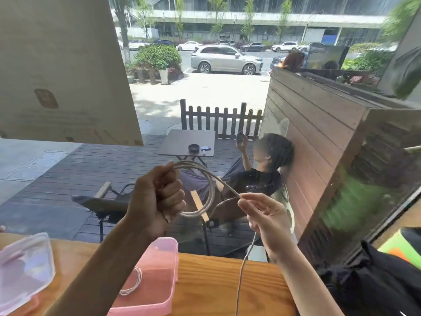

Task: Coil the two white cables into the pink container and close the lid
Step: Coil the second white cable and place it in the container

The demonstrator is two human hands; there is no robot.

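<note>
The wooden counter (223,286) sits lowest and nearest, under both arms. On it, below the left hand, is the pink container (157,293). It is open. A white cable (134,282) already lies inside it in a small coil, partly hidden by the left arm. To the left of the container, well away from the hands, a clear lid (25,267) rests tilted on the counter. To the right of the right arm, a black cloth bag (373,283) lies on the counter.

Above the container, the left hand (157,199) is closed tight in a fist around the second white cable (210,190). The cable makes a few round loops that stick out to the right of the fist. One short end pokes out under the fist.

The right hand (266,222) is just beside the loops, to the right of the left hand. Its thumb and first finger pinch the cable where it leaves the loops. The other fingers are loose and spread. From the right hand the rest of the cable hangs straight down, past the counter edge, and out of view at the bottom.

Behind both hands is a big window. Through it, a person (262,176) sits in a chair on a dark deck, near a small table (186,142). Farther off there is a short fence (221,119) and a silver car (225,59).
</note>
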